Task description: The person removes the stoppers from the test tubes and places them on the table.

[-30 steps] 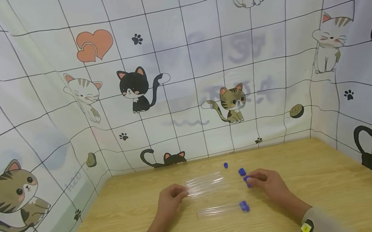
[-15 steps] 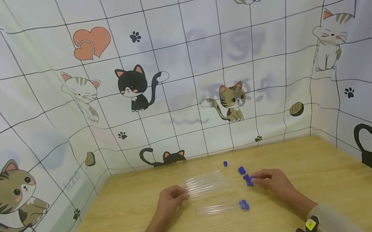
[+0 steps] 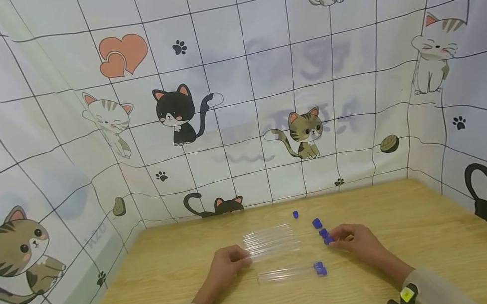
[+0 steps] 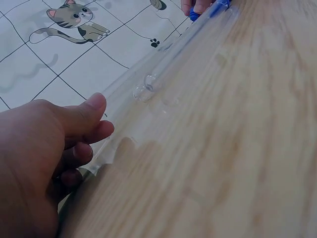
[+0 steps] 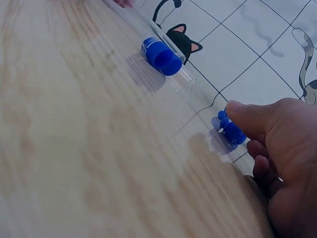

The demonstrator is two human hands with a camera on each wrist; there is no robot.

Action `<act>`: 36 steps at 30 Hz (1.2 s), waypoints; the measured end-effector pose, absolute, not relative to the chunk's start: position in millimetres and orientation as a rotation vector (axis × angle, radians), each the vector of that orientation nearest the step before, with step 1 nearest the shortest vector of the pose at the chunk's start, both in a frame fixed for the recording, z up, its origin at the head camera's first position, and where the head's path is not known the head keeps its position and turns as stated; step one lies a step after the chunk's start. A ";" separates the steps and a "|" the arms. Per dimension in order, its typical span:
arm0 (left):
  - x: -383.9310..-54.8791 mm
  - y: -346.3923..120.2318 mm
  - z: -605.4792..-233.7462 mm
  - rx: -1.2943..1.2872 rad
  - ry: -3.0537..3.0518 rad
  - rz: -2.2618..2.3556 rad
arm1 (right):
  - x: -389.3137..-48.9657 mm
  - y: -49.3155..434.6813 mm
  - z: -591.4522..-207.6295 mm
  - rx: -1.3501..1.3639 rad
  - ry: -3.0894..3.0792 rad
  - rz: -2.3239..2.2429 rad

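Observation:
Several clear tubes (image 3: 269, 242) lie side by side on the wooden table. My left hand (image 3: 229, 266) is at their left ends, fingers loosely bent, thumb and index finger apart in the left wrist view. Nearer to me lie clear tubes (image 3: 284, 275) with blue caps (image 3: 320, 268) on their right ends. My right hand (image 3: 357, 239) is at a short row of loose blue caps (image 3: 323, 232). Its thumb and index finger pinch the nearest cap (image 3: 328, 240). In the right wrist view, the thumb partly covers the loose caps (image 5: 232, 131).
One small blue cap (image 3: 295, 214) lies apart near the back of the table (image 3: 181, 239). A white cloth with printed cats (image 3: 237, 97) hangs behind the table and along both sides.
My left hand has shifted slightly right and toward me along the tube ends. My right hand drew back from the loose caps, then came to the nearest one, which moved slightly.

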State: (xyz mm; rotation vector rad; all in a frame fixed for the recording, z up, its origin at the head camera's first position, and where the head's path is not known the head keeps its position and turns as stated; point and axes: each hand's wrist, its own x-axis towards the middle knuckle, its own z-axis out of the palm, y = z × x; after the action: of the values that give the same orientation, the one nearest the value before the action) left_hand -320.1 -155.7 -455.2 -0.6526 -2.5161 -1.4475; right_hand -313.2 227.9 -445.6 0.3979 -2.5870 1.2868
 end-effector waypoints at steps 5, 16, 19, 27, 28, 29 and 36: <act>-319.5 -155.4 -454.7 -0.668 -2.531 -1.422 | -312.3 227.6 -446.9 0.429 -2.584 1.279; -316.7 -148.9 -453.7 -0.713 -2.561 -1.288 | -314.4 228.1 -449.8 0.425 -2.604 1.232; -315.6 -147.2 -454.2 -0.712 -2.580 -1.265 | -314.2 228.5 -450.6 0.451 -2.598 1.215; -316.3 -145.1 -458.3 -0.707 -2.589 -1.190 | -315.6 229.9 -452.8 0.475 -2.600 1.241; -316.6 -145.1 -459.1 -0.710 -2.583 -1.188 | -315.7 230.4 -453.0 0.482 -2.600 1.246; -317.2 -144.9 -460.1 -0.714 -2.577 -1.188 | -316.2 230.9 -453.3 0.484 -2.600 1.252; -319.2 -143.2 -461.5 -0.705 -2.578 -1.199 | -314.8 230.2 -450.9 0.468 -2.598 1.299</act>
State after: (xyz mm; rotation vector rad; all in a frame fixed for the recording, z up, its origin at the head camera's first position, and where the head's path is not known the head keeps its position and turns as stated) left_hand -319.2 -143.2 -461.5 -0.7046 -2.5781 -1.1986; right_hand -314.8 230.2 -450.9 0.4683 -2.5979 1.2994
